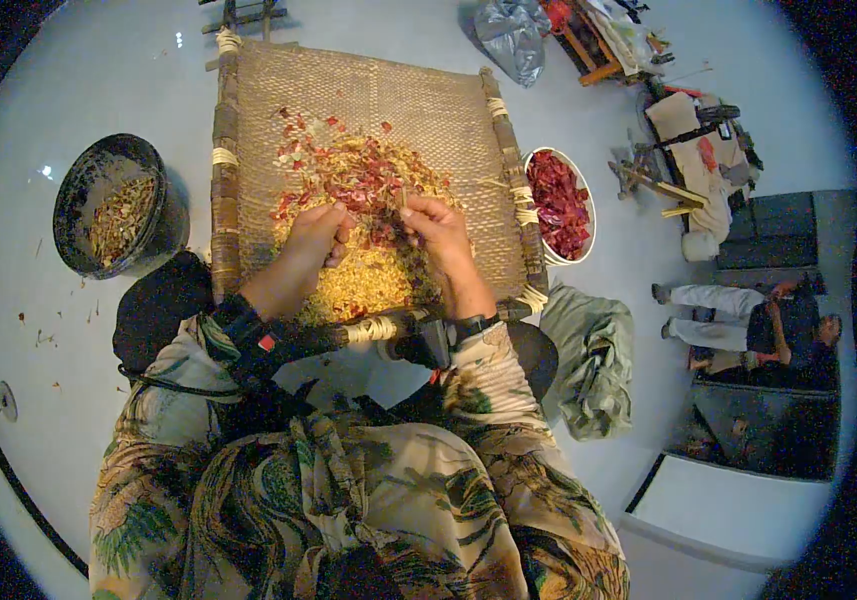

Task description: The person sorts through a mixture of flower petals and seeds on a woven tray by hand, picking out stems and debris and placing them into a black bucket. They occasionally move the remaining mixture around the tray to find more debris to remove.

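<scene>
A woven tray (398,85) framed by dark poles lies across in front of me, with a heap of yellow seed-like bits (368,275) and red flakes (363,180) that look like dried pepper. My left hand (310,240) is closed in a pinch above the heap's left side. Whatever its fingertips hold is too small to make out. Close by on the right, my right hand (440,228) pinches a thin, pale, stem-like piece (402,199) between thumb and forefinger. The two hands are slightly apart.
To the left stands a black bucket (66,215) with brownish scraps inside. A white bucket (588,232) of red dried peppers is right of the tray, near a crumpled green sack (593,365). Grey plastic bags (510,40) lie at the back. A person (748,320) is farther right.
</scene>
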The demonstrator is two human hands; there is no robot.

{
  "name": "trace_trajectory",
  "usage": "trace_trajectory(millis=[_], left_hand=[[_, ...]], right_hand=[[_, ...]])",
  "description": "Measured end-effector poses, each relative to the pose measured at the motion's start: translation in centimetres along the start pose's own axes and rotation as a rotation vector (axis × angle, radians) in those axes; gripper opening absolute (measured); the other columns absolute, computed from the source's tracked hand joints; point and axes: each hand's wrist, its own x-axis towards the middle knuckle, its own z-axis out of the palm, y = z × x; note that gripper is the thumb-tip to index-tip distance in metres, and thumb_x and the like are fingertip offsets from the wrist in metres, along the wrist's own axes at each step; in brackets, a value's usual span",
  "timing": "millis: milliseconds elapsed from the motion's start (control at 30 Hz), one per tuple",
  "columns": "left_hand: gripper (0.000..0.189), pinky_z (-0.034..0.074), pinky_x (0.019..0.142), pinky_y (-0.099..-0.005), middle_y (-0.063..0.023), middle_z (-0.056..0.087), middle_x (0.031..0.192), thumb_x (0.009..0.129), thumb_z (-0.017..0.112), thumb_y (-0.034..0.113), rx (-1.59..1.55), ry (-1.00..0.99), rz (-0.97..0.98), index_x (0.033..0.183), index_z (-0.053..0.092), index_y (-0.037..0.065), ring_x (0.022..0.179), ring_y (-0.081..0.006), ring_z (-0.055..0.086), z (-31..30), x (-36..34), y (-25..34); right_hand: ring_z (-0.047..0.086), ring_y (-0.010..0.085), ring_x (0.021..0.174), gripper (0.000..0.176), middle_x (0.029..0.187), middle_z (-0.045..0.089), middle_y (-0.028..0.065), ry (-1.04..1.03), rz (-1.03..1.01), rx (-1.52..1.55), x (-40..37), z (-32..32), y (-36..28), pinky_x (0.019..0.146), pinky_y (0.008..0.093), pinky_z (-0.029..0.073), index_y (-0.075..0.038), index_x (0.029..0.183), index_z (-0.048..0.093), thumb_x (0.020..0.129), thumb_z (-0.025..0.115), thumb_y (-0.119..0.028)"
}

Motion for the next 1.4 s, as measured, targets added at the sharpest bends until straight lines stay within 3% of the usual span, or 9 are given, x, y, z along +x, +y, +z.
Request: trace_trajectory(millis=[300, 467, 633, 733, 767, 900, 1100, 1200, 1400], left_hand=[[0.035, 0.031, 0.043, -0.0239, 0.0006, 0.047, 0.065, 0.09, 0.044, 0.042, 0.016, 0.008, -0.049, 0.079, 0.051, 0.01, 0.05, -0.0089, 0.041, 0.5, -0.7, 0.7], [0.044, 0.036, 0.049, -0.0271, 0.0001, 0.048, 0.066, 0.089, 0.039, 0.051, -0.121, 0.05, -0.196, 0.08, 0.051, 0.01, 0.054, -0.0104, 0.043, 1.7, -1.3, 1.8], [0.036, 0.034, 0.044, -0.0235, 0.0, 0.049, 0.066, 0.089, 0.045, 0.045, -0.156, 0.078, 0.002, 0.08, 0.051, 0.01, 0.053, -0.009, 0.044, 0.1, -0.5, 1.7], [0.025, 0.029, 0.039, -0.0206, 0.0005, 0.048, 0.065, 0.09, 0.049, 0.033, -0.254, 0.078, 0.075, 0.081, 0.05, 0.01, 0.049, -0.008, 0.043, -1.0, -0.1, 2.4], [0.024, 0.029, 0.038, -0.0206, 0.0006, 0.047, 0.064, 0.09, 0.049, 0.032, -0.254, 0.097, 0.098, 0.081, 0.05, 0.01, 0.048, -0.008, 0.042, -1.2, -0.1, 2.7], [0.021, 0.029, 0.038, -0.0208, 0.0008, 0.046, 0.063, 0.09, 0.049, 0.03, -0.341, 0.106, 0.17, 0.082, 0.048, 0.011, 0.048, -0.0078, 0.042, -1.6, 0.2, 2.6], [0.021, 0.029, 0.039, -0.0214, 0.0008, 0.046, 0.063, 0.09, 0.048, 0.029, -0.202, 0.141, 0.158, 0.08, 0.048, 0.011, 0.047, -0.0077, 0.041, -1.4, 0.1, 3.0], [0.022, 0.029, 0.039, -0.0219, 0.0008, 0.046, 0.063, 0.09, 0.048, 0.028, -0.232, 0.209, 0.154, 0.078, 0.049, 0.01, 0.047, -0.0079, 0.041, -1.1, 0.1, 2.9], [0.022, 0.03, 0.038, -0.0222, 0.0009, 0.047, 0.063, 0.09, 0.047, 0.028, -0.161, 0.214, 0.153, 0.078, 0.05, 0.01, 0.047, -0.0083, 0.041, -0.9, 0.3, 2.0]], right_hand=[[0.05, 0.005, 0.058, 0.012, 0.072, 0.058, -0.0025, -0.001, 0.006, -0.274, -1.4, 1.7, -1.4, 0.049, 0.0189, 0.038, -0.005, 0.084, 0.062, 0.082, 0.063, -0.017], [0.052, 0.0065, 0.062, 0.019, 0.075, 0.061, -0.0005, -0.083, -0.072, -0.189, -3.6, 4.2, -3.4, 0.055, 0.0214, 0.041, -0.004, 0.09, 0.063, 0.084, 0.061, -0.022], [0.057, 0.0152, 0.062, 0.022, 0.075, 0.064, 0.0057, 0.049, -0.18, -0.334, -1.1, 2.4, -0.7, 0.059, 0.0289, 0.046, -0.001, 0.088, 0.064, 0.083, 0.06, -0.022], [0.056, 0.0159, 0.061, 0.024, 0.071, 0.062, 0.008, 0.067, -0.436, -0.981, -0.5, 2.4, 0.1, 0.057, 0.0293, 0.044, -0.005, 0.091, 0.064, 0.08, 0.065, -0.025], [0.06, 0.0256, 0.064, 0.024, 0.073, 0.062, 0.0146, 0.04, -0.297, -0.941, -1.0, 2.7, 0.2, 0.06, 0.0357, 0.046, -0.005, 0.088, 0.063, 0.076, 0.066, -0.025], [0.06, 0.0353, 0.074, 0.019, 0.078, 0.063, 0.0171, -0.007, -0.372, -1.209, 0.3, 4.6, 1.0, 0.064, 0.0429, 0.046, -0.004, 0.082, 0.062, 0.076, 0.063, -0.022], [0.059, 0.0341, 0.077, 0.021, 0.077, 0.061, 0.0166, -0.078, -0.384, -1.557, 4.7, 5.2, 4.7, 0.064, 0.0442, 0.047, -0.005, 0.08, 0.06, 0.075, 0.063, -0.024], [0.059, 0.0358, 0.074, 0.022, 0.076, 0.062, 0.0169, -0.027, -0.401, -1.446, 4.0, 5.2, 4.1, 0.062, 0.0442, 0.047, -0.004, 0.079, 0.06, 0.075, 0.063, -0.026], [0.052, 0.0199, 0.052, 0.025, 0.06, 0.057, 0.0106, 0.097, -0.366, -0.881, 1.2, 3.3, 2.0, 0.052, 0.0338, 0.041, -0.003, 0.069, 0.058, 0.078, 0.064, -0.026]])
